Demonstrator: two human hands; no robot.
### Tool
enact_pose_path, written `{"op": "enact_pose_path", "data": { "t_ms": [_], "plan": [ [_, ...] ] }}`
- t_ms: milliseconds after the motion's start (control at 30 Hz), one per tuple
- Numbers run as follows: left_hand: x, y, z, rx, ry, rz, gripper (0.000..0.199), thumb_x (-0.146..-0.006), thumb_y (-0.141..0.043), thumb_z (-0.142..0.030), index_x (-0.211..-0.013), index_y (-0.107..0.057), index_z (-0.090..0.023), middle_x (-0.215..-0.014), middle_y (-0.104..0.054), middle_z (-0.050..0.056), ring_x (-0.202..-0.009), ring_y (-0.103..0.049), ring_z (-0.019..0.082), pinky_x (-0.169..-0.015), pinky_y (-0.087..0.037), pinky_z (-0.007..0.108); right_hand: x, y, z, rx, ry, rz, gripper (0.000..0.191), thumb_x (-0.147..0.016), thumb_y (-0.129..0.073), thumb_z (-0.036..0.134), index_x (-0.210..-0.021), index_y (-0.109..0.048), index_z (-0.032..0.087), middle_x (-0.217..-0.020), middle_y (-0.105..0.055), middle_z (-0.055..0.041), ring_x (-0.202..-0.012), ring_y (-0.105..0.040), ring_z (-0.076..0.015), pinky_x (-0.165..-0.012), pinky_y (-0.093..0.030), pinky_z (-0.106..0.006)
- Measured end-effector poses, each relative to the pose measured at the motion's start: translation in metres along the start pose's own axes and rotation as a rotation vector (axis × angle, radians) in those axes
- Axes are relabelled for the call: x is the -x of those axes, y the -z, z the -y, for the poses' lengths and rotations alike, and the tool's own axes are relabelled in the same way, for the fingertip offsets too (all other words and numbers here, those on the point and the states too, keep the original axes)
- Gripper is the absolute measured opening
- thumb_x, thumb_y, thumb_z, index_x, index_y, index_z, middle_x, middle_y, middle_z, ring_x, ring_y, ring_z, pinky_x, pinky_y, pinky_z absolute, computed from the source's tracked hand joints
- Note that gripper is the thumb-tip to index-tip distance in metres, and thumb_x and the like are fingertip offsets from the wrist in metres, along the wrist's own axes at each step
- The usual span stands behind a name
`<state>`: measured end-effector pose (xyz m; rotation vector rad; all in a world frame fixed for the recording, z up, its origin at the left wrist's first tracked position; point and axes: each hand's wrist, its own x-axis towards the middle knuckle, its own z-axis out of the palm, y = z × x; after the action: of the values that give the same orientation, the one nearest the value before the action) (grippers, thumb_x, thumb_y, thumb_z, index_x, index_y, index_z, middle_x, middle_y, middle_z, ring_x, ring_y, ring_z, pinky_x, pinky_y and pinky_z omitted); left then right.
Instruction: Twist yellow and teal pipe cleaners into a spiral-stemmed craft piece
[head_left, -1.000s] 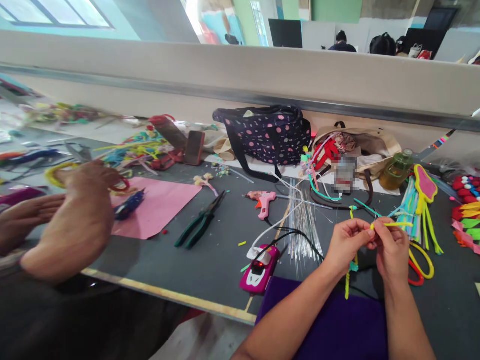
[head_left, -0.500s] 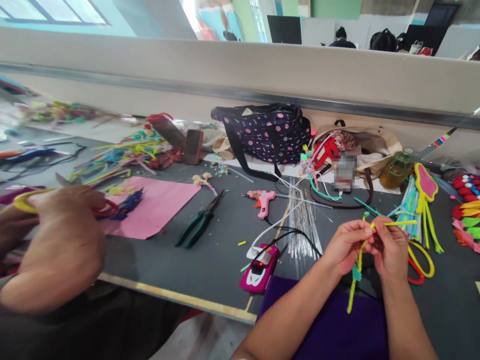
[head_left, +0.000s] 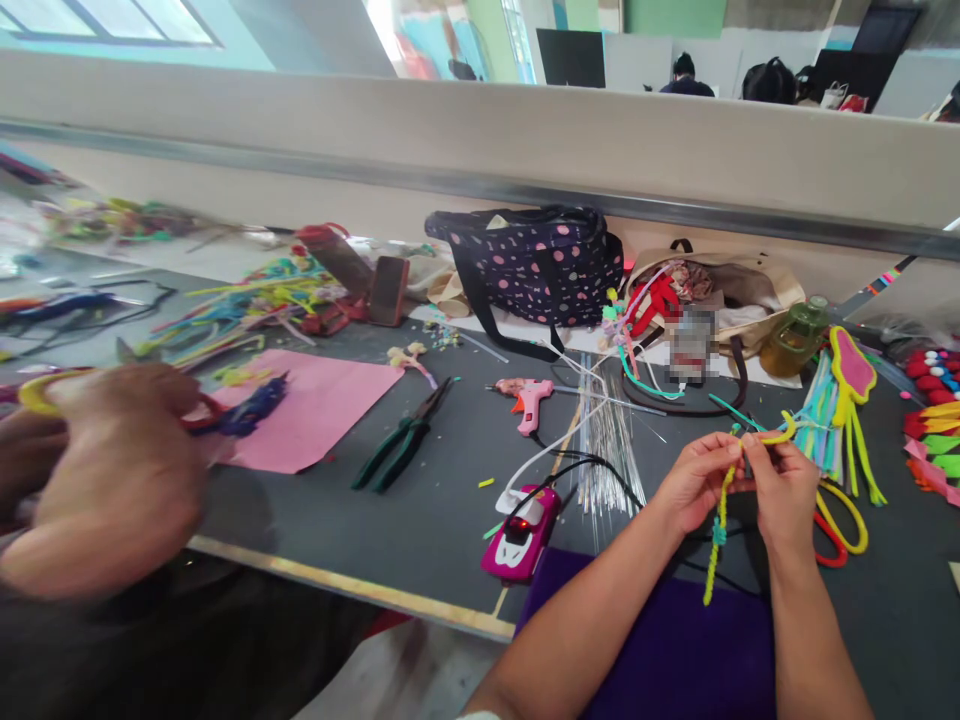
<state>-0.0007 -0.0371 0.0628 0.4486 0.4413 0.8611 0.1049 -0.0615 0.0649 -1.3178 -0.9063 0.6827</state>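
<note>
Both hands meet over the right part of the table, pinching a yellow pipe cleaner (head_left: pixel 712 570) between them. My left hand (head_left: pixel 701 482) grips it near its upper part, and a twisted length with a teal knot (head_left: pixel 719 532) hangs below the fingers. Thumb and fingers of my right hand (head_left: pixel 782 490) are closed on the same pipe cleaner, whose free end curls up to the right. A teal stem (head_left: pixel 731 408) shows just behind the hands. Close to my right hand lie red and yellow scissors handles (head_left: pixel 844 520) and a bundle of pastel pipe cleaners (head_left: pixel 819 435).
A pink glue gun (head_left: pixel 533 398), green-handled pliers (head_left: pixel 401 445), thin wires (head_left: pixel 609 450) and a magenta car-shaped device (head_left: pixel 519 540) lie to the left. Bags (head_left: pixel 536 270) and a bottle (head_left: pixel 795 335) line the back. A co-worker's hand (head_left: pixel 124 440) works at far left by pink paper (head_left: pixel 322 410).
The yellow end at my right hand was straight and now bends upward in a curl. The hanging twisted length has shifted slightly up and to the right.
</note>
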Motion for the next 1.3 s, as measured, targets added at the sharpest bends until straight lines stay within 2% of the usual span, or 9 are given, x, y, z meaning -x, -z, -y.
{"op": "enact_pose_path", "data": {
  "t_ms": [167, 300, 400, 633, 767, 900, 967, 1133, 1300],
  "plan": [
    [0.002, -0.001, -0.006, -0.284, -0.219, -0.133, 0.037, -0.055, -0.088, -0.035, -0.072, -0.064, -0.011, -0.067, -0.063, 0.001, -0.058, -0.056, 0.009, -0.062, -0.047, 0.024, -0.002, -0.001, -0.002, 0.052, 0.042, -0.016, 0.026, -0.073, -0.073, 0.042, -0.076, -0.068, 0.016, -0.070, -0.067, -0.0005, -0.063, -0.058, -0.0133, -0.061, -0.047, -0.026],
    [0.005, 0.000, -0.012, -0.502, -0.310, -0.173, 0.035, -0.060, -0.084, -0.040, -0.068, -0.067, -0.011, -0.062, -0.063, 0.002, -0.056, -0.054, 0.010, -0.060, -0.041, 0.022, -0.001, -0.004, -0.002, -0.050, 0.009, -0.026, 0.026, -0.071, -0.075, 0.041, -0.076, -0.068, 0.016, -0.069, -0.066, -0.0009, -0.062, -0.058, -0.0137, -0.060, -0.046, -0.027],
    [0.006, 0.000, -0.014, -0.525, -0.351, -0.171, 0.034, -0.063, -0.082, -0.042, -0.070, -0.068, -0.012, -0.062, -0.063, 0.002, -0.058, -0.054, 0.010, -0.060, -0.042, 0.023, -0.001, -0.006, -0.001, -0.126, -0.035, -0.003, 0.027, -0.070, -0.075, 0.041, -0.076, -0.068, 0.015, -0.065, -0.064, 0.0003, -0.058, -0.055, -0.0122, -0.054, -0.043, -0.025],
    [0.006, 0.000, -0.015, -0.364, -0.250, -0.137, 0.037, -0.061, -0.082, -0.044, -0.071, -0.066, -0.011, -0.061, -0.062, 0.002, -0.055, -0.055, 0.010, -0.060, -0.044, 0.023, 0.001, -0.009, 0.000, -0.213, -0.145, 0.031, 0.031, -0.067, -0.078, 0.041, -0.080, -0.069, 0.015, -0.060, -0.060, 0.0027, -0.047, -0.044, -0.0072, -0.043, -0.034, -0.020],
    [0.004, 0.003, -0.013, -0.268, -0.134, -0.092, 0.041, -0.058, -0.085, -0.043, -0.071, -0.065, -0.011, -0.061, -0.062, 0.001, -0.053, -0.056, 0.010, -0.059, -0.046, 0.024, 0.002, -0.009, -0.002, -0.222, -0.177, 0.015, 0.034, -0.065, -0.079, 0.043, -0.079, -0.067, 0.015, -0.053, -0.054, 0.0056, -0.042, -0.041, -0.0067, -0.042, -0.035, -0.021],
    [0.002, 0.005, -0.012, -0.192, -0.078, -0.070, 0.041, -0.056, -0.087, -0.041, -0.070, -0.063, -0.010, -0.061, -0.059, 0.000, -0.052, -0.055, 0.009, -0.059, -0.048, 0.024, 0.001, -0.007, -0.002, -0.172, -0.192, 0.032, 0.036, -0.068, -0.078, 0.046, -0.084, -0.068, 0.015, -0.058, -0.058, 0.0033, -0.046, -0.046, -0.0088, -0.044, -0.037, -0.022],
    [0.002, 0.006, -0.013, -0.165, -0.060, -0.073, 0.041, -0.055, -0.087, -0.040, -0.070, -0.063, -0.011, -0.061, -0.058, -0.001, -0.052, -0.054, 0.008, -0.059, -0.049, 0.023, 0.001, -0.005, 0.000, -0.060, -0.113, 0.036, 0.034, -0.072, -0.074, 0.047, -0.083, -0.068, 0.016, -0.064, -0.061, 0.0012, -0.052, -0.050, -0.0108, -0.048, -0.039, -0.023],
    [0.000, 0.009, -0.016, -0.132, 0.004, -0.083, 0.038, -0.055, -0.087, -0.035, -0.073, -0.064, -0.011, -0.061, -0.057, -0.001, -0.052, -0.053, 0.007, -0.057, -0.051, 0.022, -0.001, 0.000, 0.006, 0.227, 0.230, 0.011, 0.031, -0.082, -0.064, 0.045, -0.067, -0.062, 0.018, -0.067, -0.057, 0.0010, -0.064, -0.050, -0.0129, -0.058, -0.039, -0.025],
    [-0.004, 0.013, -0.013, -0.213, -0.023, -0.139, 0.038, -0.056, -0.085, -0.037, -0.073, -0.064, -0.011, -0.062, -0.059, -0.001, -0.051, -0.053, 0.007, -0.056, -0.051, 0.023, -0.004, 0.001, 0.001, 0.366, 0.341, 0.007, 0.031, -0.083, -0.062, 0.044, -0.064, -0.058, 0.020, -0.065, -0.050, 0.0021, -0.059, -0.044, -0.0120, -0.056, -0.035, -0.026]
  ]
}}
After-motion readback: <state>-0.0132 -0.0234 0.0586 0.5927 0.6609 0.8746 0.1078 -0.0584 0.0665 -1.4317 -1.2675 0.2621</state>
